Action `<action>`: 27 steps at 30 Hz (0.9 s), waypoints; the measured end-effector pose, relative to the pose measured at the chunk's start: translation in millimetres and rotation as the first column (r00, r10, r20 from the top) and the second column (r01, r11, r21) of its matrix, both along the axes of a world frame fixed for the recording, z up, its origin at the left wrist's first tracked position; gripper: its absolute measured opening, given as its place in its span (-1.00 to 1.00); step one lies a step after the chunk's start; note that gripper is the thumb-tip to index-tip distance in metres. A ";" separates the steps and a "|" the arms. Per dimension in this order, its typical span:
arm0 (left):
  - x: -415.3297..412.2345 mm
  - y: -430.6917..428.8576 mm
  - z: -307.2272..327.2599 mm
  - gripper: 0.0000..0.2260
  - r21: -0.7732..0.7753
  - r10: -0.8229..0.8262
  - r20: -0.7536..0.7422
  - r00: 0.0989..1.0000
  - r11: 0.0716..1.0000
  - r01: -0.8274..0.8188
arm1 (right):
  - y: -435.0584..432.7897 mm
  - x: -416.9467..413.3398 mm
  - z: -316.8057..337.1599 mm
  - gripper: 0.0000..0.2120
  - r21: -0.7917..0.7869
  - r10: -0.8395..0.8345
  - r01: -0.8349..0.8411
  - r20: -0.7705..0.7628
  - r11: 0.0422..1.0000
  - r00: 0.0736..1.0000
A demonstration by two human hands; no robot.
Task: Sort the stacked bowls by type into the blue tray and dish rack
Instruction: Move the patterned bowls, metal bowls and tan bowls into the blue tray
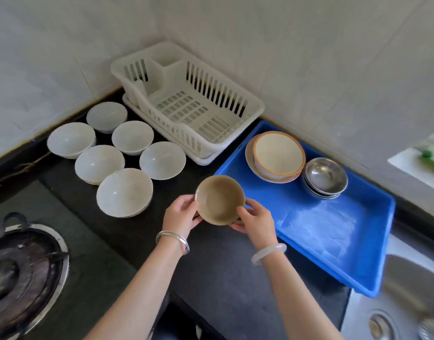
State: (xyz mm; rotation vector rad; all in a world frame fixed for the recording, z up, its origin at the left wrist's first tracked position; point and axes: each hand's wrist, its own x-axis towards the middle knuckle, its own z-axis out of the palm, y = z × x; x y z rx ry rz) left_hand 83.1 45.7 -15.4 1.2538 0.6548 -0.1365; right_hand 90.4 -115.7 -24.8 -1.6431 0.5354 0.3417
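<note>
Brown bowl (219, 200) between left hand (180, 213), right hand (254, 220); seemingly airborne

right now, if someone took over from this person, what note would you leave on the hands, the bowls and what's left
Left hand and right hand: both grip the brown bowl over the counter, beside the blue tray.
Done: the tray holds a cream orange-rimmed bowl nested in a wider one, and stacked steel bowls.
White bowls sit in six spots on the counter, left of the dish rack, which holds no bowls.
Left: place the brown bowl, then probably move the white bowls to the rack.
</note>
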 end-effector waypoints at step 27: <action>68.8 -326.8 -48.1 -0.76 -0.171 -0.607 -0.139 0.783 0.793 0.584 | -254.3 -3.6 -40.4 -0.68 -0.057 -0.802 0.801 -0.087 0.597 0.591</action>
